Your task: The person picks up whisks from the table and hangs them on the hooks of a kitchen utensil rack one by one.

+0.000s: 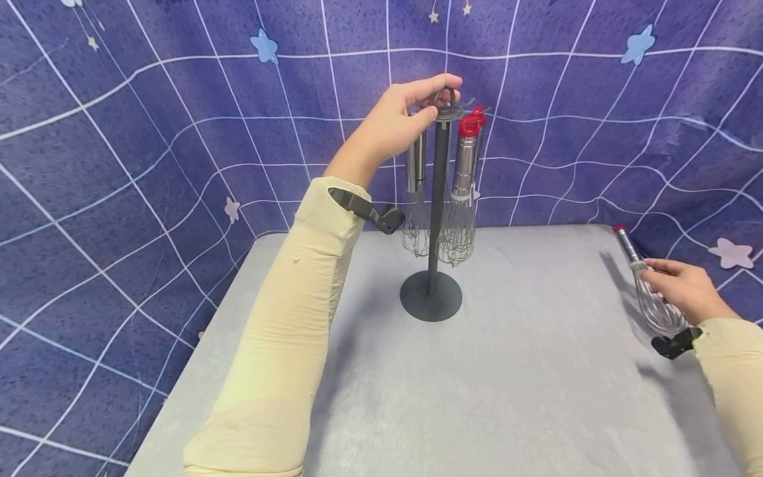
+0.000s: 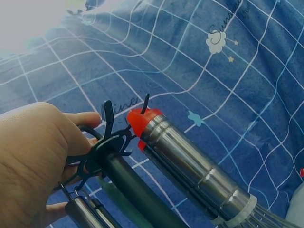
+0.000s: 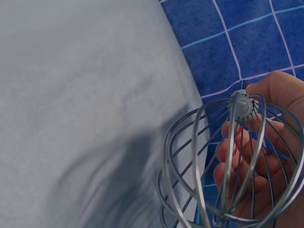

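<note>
A dark grey whisk stand rises from a round base. My left hand grips its top, thumb and fingers about the ring and hooks. From the right-hand hooks hang red-capped whisks, one partly behind the other. Steel-handled whisks hang on the left side, close below my left hand. Far to the right, my right hand holds another whisk where its handle meets the wires. Its red end points up and away; the wire loops hang toward the right wrist camera.
A pale grey table spreads under everything. Blue curtains with a white grid and stars stand behind it and on both sides. The held whisk is over the table's right edge, and its shadow falls on the tabletop.
</note>
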The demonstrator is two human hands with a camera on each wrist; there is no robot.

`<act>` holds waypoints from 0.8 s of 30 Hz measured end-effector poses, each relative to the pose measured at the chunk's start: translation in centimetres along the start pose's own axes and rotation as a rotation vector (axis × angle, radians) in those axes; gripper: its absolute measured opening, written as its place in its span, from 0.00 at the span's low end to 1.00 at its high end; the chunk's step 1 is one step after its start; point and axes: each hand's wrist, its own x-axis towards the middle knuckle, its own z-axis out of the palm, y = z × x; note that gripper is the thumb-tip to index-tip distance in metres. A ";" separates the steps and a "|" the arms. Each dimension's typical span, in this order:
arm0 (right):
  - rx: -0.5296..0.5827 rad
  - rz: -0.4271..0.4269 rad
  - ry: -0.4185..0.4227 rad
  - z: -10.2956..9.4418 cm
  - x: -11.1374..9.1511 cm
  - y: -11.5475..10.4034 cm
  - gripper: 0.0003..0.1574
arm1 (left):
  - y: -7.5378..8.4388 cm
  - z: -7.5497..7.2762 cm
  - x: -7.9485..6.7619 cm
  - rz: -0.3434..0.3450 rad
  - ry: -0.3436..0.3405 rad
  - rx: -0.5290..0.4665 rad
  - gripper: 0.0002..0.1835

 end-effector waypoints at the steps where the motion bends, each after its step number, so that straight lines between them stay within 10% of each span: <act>1: -0.003 -0.009 0.001 0.0 0.0 -0.1 0.07 | 0.0 0.0 0.0 0.004 0.001 -0.001 0.24; 24: 0.012 -0.068 0.000 -0.4 -0.1 -1.7 0.11 | 0.8 -0.3 0.5 -0.136 -0.011 -0.211 0.25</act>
